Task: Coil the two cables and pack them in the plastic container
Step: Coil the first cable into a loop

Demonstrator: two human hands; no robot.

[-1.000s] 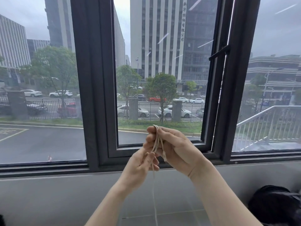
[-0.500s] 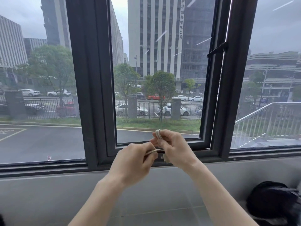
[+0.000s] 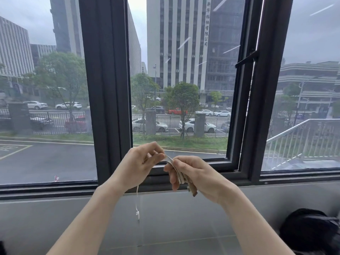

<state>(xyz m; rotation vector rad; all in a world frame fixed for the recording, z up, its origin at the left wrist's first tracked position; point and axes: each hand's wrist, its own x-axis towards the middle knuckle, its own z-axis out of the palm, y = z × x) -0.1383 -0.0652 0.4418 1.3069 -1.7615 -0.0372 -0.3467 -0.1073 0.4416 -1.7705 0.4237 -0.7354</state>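
Both hands are raised in front of a window. My right hand (image 3: 195, 175) grips a folded bundle of a thin white cable (image 3: 179, 174), with a connector end sticking out below the palm. My left hand (image 3: 138, 166) pinches the cable's strand where it leaves the top of the bundle. The loose tail runs behind my left wrist and hangs down to a small plug. No second cable and no plastic container are in view.
A dark-framed window (image 3: 108, 89) fills the view, its middle pane swung open outward. Under it runs a grey sill and wall (image 3: 55, 214). A black bag (image 3: 311, 234) lies at the bottom right.
The bundle has tilted from upright in my right hand to slanting down. My left hand rose from below the bundle to its top, wrapping the strand; the hanging tail has become shorter.
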